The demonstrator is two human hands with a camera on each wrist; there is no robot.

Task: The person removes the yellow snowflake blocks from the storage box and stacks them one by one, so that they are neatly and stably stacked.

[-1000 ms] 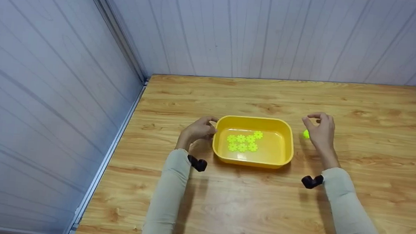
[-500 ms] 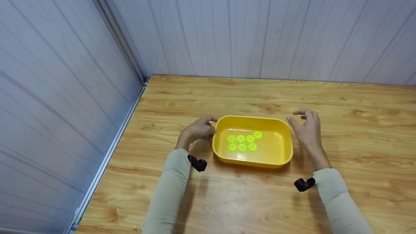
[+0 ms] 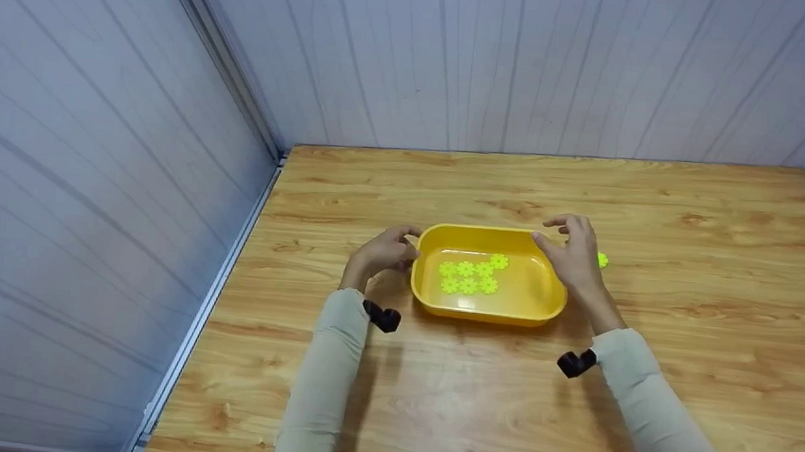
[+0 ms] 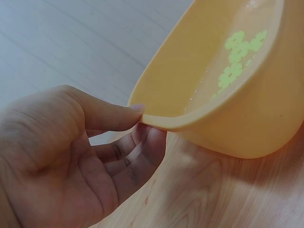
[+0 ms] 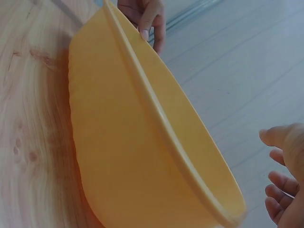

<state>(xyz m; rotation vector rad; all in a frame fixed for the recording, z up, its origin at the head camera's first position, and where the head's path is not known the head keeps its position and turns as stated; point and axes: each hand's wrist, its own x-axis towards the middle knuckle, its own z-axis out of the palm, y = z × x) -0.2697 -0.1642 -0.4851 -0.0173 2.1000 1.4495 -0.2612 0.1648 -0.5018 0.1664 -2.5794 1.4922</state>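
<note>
A yellow plastic basin [image 3: 486,315] stands on the wooden table, with several neon-yellow flower-shaped pieces [image 3: 469,269] lying flat toward its left side. My left hand [image 3: 383,250] pinches the basin's left rim; in the left wrist view the thumb lies on top of the rim and the fingers are below it. Over the basin's right end is my right hand [image 3: 575,256], its thumb and fingers apart. The right wrist view shows nothing between the fingers of that right hand [image 5: 285,175]. Another neon-yellow piece [image 3: 603,259] lies on the table just right of it, partly hidden.
The wooden table [image 3: 431,403] meets a white panelled wall [image 3: 418,52] at the back. Another panelled wall [image 3: 85,191] runs along the left. A black wrist camera [image 3: 576,363] sticks out from the right sleeve, and another camera [image 3: 383,317] from the left.
My right hand has moved left, from beside the loose neon-yellow piece to above the basin's right end. That piece was hidden half a second ago and shows again. The left hand has stayed in place.
</note>
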